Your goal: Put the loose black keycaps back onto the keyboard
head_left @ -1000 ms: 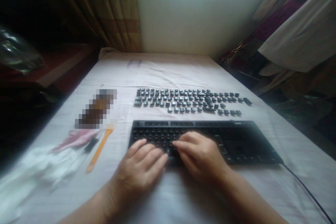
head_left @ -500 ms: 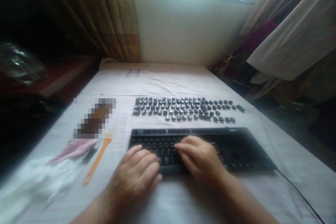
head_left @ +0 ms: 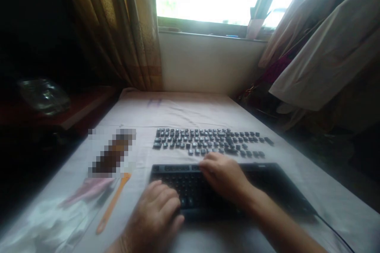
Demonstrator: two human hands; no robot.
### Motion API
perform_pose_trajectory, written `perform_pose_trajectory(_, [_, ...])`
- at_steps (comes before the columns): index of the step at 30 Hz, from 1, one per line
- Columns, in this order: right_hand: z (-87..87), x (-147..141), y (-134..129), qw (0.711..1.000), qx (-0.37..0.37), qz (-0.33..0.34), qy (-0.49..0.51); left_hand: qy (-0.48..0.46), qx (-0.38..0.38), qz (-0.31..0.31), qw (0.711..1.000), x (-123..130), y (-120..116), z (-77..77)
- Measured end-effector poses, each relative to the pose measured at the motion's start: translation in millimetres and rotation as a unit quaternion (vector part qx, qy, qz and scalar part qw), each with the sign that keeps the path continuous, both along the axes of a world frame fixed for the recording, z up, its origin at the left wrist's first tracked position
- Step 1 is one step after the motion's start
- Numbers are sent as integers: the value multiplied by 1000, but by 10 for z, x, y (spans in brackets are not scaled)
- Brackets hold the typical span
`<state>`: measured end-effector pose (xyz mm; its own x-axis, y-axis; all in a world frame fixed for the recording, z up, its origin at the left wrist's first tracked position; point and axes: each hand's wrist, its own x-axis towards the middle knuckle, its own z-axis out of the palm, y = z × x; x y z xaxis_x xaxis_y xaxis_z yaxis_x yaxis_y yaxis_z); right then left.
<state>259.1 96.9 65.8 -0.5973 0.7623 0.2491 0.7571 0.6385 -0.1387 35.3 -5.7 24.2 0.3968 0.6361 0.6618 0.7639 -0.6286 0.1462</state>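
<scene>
A black keyboard (head_left: 192, 211) lies before me, with many keys off its right part. My left hand (head_left: 158, 205) grips its left front corner, fingers over the top and thumb by the front edge. Above the keyboard's back edge is my right hand (head_left: 221, 174), its thumb and fingers pinched together. Whatever they hold, if anything, is hidden. Just beyond the keyboard, loose black keycaps (head_left: 198, 140) are laid out in rows on the white sheet (head_left: 190, 112).
On the left lie an orange stick-like tool (head_left: 114, 203), a pink cloth (head_left: 89, 190), a crumpled white plastic bag (head_left: 50, 221) and a pixelated dark item (head_left: 111, 156). A cable (head_left: 332, 229) runs off the keyboard's right side. Curtains (head_left: 139, 27) hang beside the window.
The view has tipped upward, so everything sits lower in it. My right hand has moved from over the keys to the keyboard's back edge, closer to the keycaps. My left hand stays.
</scene>
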Motion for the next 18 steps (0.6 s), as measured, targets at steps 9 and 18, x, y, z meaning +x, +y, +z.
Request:
perform_pose_trajectory(9, [-23,-243,471,995,-17,-69,-72,-11,0,-5,1000,-10,-5,-19])
perform_pose_trajectory(18, [-16,-337,539,993,-16,-54,-107,-22,-2,-17,1000,9,-4,-27])
